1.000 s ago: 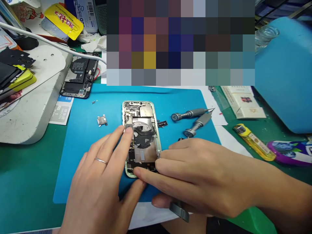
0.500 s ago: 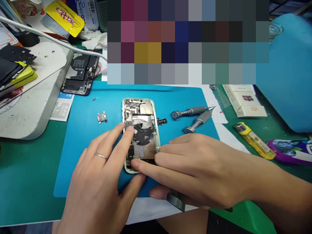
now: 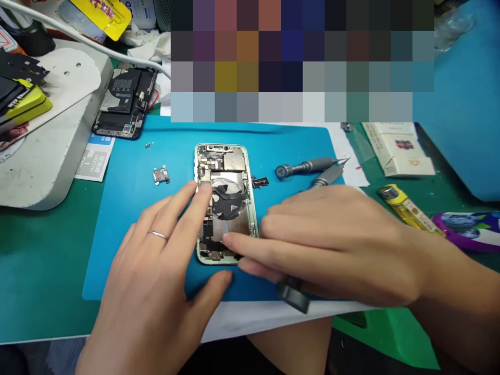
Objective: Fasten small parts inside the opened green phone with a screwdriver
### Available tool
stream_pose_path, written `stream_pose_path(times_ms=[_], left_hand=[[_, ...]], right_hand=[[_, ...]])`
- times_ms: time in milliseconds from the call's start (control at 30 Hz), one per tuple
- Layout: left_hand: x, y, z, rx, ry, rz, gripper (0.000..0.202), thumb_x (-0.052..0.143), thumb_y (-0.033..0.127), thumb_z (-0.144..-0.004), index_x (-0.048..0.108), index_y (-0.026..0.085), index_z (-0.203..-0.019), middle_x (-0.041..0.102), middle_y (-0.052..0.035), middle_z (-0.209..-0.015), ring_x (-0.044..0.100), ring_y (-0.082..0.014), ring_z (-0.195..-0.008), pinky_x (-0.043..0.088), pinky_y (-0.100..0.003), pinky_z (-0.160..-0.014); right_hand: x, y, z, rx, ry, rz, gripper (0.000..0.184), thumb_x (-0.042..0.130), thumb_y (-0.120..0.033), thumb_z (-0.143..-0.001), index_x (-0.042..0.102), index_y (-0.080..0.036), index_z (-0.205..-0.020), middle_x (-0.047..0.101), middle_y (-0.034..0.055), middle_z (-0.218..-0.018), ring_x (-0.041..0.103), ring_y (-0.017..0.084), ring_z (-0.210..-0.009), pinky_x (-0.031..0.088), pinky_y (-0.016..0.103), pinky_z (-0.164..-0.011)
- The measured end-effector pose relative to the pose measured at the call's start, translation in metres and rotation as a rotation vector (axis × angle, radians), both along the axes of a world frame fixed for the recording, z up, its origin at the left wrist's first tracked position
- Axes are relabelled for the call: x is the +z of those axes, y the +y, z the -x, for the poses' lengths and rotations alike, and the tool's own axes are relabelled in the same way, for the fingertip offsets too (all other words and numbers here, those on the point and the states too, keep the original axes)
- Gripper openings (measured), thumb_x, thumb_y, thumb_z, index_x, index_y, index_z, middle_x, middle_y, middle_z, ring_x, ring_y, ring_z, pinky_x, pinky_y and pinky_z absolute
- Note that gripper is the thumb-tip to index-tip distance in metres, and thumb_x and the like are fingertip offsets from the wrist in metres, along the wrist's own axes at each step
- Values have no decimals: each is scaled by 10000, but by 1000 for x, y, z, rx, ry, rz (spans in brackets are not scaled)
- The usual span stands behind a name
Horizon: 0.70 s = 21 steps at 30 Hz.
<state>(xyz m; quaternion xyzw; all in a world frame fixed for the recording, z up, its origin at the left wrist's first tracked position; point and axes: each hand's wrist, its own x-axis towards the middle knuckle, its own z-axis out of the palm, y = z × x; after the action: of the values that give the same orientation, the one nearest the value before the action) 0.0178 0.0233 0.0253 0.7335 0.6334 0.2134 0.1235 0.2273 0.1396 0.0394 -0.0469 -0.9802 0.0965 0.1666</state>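
An opened phone lies face up with its inner parts bare, on a blue mat. My left hand is spread; its index fingertip rests on the phone's left inner side and its thumb is out below the lower edge. In my curled right hand is a dark grey screwdriver, of which only the butt end shows. The right index finger points over the phone's lower part; whether it touches is unclear. A small metal bracket and tiny screws lie left of the phone, a black part right of it.
Two more screwdrivers, one of them whole in view, lie at the mat's right. Beyond are a cigarette pack, a yellow lighter and a purple packet. Another phone part and a white stand are left; a white cable crosses above.
My right hand has risen slightly, its index finger leaving the phone's lower left corner. The screwdriver butt has shifted right. My left thumb is apart from the phone's edge. The whole view has shifted a little.
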Motion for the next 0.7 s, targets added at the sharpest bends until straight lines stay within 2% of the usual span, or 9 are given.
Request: stream_pose_path(times_ms=[100,233,400,567,700], left_hand=[[5,-3,2,-10,-60,45,717,557,351,-966,254,316,-1615,438,29,-1609,458,-281,-1457,481,-436,-1173],[11,-5,3,-18,-103,91,650,506,328,-992,284,359,-1603,423,73,-1614,431,-261,-1477,419,-412,-1227],[13,-2,0,52,-105,87,553,491,362,-1017,368,407,-1553,497,104,-1556,457,-269,-1462,426,-445,-1225],[11,0,-2,48,-63,85,582,494,440,-1011,317,438,-1565,473,127,-1568,450,-277,-1463,423,-475,-1227],[12,-2,-4,76,-54,100,637,524,419,-1004,274,409,-1590,477,92,-1571,459,-283,-1453,421,-488,-1220]], right_hand=[[-2,3,-3,-75,80,-66,214,464,-223,-1065,667,-183,-1119,540,-63,-623,443,100,-532,273,306,-504],[-1,8,-6,-162,96,-152,205,522,-266,-1049,717,-212,-1082,632,-43,-690,528,92,-571,318,288,-514],[-1,14,-7,-149,103,-205,292,468,-277,-1064,739,-233,-966,598,-31,-686,520,95,-597,284,284,-508],[-1,18,-6,-142,178,-189,301,509,-249,-1039,707,-198,-818,596,-39,-652,478,85,-554,271,283,-477],[1,17,-7,-151,155,-192,346,482,-247,-1049,715,-200,-797,597,-36,-639,483,86,-567,269,282,-484]])
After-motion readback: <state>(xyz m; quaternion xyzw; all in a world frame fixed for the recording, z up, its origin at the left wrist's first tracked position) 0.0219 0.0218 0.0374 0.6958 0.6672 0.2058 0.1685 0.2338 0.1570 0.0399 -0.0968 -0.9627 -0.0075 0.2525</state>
